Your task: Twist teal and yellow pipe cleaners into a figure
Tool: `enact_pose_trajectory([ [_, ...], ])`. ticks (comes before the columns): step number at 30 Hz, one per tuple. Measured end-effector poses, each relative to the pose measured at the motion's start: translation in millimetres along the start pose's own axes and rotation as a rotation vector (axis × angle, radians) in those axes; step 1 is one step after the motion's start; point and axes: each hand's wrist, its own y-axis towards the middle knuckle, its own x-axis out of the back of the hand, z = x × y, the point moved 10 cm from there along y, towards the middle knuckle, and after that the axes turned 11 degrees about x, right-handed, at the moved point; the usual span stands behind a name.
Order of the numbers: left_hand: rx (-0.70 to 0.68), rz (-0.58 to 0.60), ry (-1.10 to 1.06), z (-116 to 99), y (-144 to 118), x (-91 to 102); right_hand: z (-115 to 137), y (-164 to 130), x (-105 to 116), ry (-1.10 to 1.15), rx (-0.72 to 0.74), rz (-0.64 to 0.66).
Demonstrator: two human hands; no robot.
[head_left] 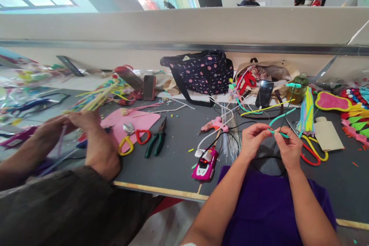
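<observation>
Our left hand [253, 138] and right hand [290, 147] pinch teal pipe cleaner [278, 133] over desk [173, 153] near edge, wrapping it onto thin stem [289, 104]. We judge wrapping mid-way; next turn needs steady tension. Co-worker's hands [83, 130] work at left end.

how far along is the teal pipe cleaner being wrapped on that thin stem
Done: the stem's top already carries a teal wrapped tip. In hand: the left hand and right hand pinch a teal pipe cleaner against the thin dark stem low down. Left: much of the stem between looks bare, and a bundle of pipe cleaners stands nearby unused.
</observation>
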Motion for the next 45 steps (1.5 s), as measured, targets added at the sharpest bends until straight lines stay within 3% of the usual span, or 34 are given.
enact_pose_trajectory([
  [10, 0.012, -0.014, -0.055, 1, 1, 1.9, -10, -4, -2, -0.002, -0.103, 0.016],
  [28, 0.014, -0.026, -0.056, 1, -1, 0.5, -8, -2, -3, 0.006, -0.101, 0.047],
  [45, 0.047, 0.034, -0.102, 5, 3, -0.2, -16, -4, 3, 0.005, -0.197, -0.026],
])
